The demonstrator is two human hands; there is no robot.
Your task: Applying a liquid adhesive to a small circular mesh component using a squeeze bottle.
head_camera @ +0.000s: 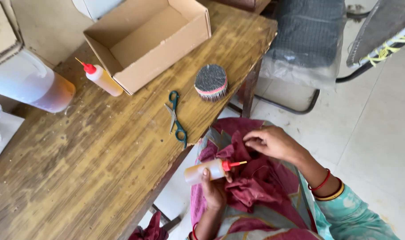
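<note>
My left hand [212,192] grips a small squeeze bottle [205,171] of amber liquid with a red nozzle pointing right. It is held over my lap, just off the table's edge. My right hand [273,141] pinches a fold of dark red cloth [256,180] that lies bunched on my lap, a little above the bottle's tip. Red and yellow bangles ring my right wrist.
On the wooden table [78,164] lie green-handled scissors [176,118], a round bundle of thin sticks [211,82], an open cardboard box [144,40], a second squeeze bottle [102,78] and a large jug of amber liquid [33,82]. A plastic-wrapped chair [307,42] stands at the upper right.
</note>
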